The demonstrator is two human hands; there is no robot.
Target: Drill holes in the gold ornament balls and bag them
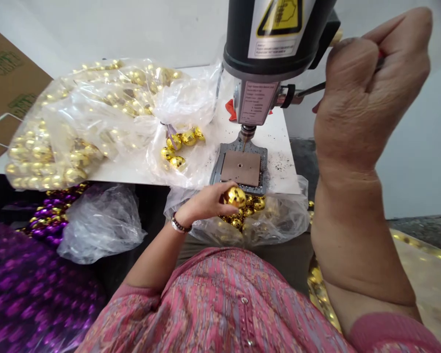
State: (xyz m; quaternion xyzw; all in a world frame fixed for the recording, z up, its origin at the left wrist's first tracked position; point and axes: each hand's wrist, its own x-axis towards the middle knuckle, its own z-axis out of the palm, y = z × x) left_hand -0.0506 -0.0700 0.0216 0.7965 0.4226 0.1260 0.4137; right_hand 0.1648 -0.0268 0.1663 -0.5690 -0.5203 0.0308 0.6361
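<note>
My left hand (209,200) is closed around a shiny gold faceted ball (236,197), just in front of the drill press base (264,179). Below that ball, an open clear bag (279,220) on my lap holds more gold balls (257,202). Raised high at the right, my right hand (363,93) is wrapped round the feed handle (312,90) of the bench drill press (270,54). The drill bit (244,146) points down above a brown square plate (240,167) with a small hole in its middle.
A large clear bag (106,117) of gold balls covers the left of the white table (139,177). Several loose gold balls (177,162) lie on plastic beside the press. Dark shavings and a red cloth (231,110) are near the base. Purple balls (25,279) fill the lower left.
</note>
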